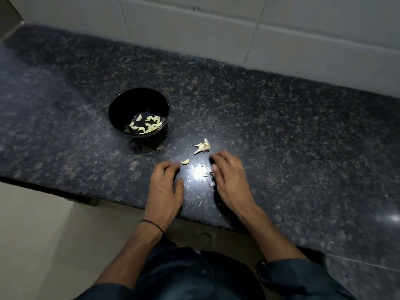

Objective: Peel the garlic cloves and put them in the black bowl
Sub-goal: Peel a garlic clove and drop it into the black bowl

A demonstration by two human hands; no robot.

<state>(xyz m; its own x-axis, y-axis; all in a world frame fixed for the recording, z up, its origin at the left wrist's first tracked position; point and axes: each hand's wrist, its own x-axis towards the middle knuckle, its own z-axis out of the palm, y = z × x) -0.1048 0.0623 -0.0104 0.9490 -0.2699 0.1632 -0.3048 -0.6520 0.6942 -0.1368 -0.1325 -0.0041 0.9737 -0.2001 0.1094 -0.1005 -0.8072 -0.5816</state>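
A black bowl stands on the dark granite counter and holds several peeled garlic cloves. One pale peeled clove lies on the counter just beyond the fingertips of my left hand, which hovers with loosely curled fingers and holds nothing. A remnant of the garlic bulb with dry skins lies to the right of the bowl. My right hand rests palm down near it with relaxed fingers, beside some loose skin scraps. I cannot see anything held under it.
The granite counter runs from left to right, with a white tiled wall behind it. Its front edge passes just below my wrists. Beige floor lies below to the left.
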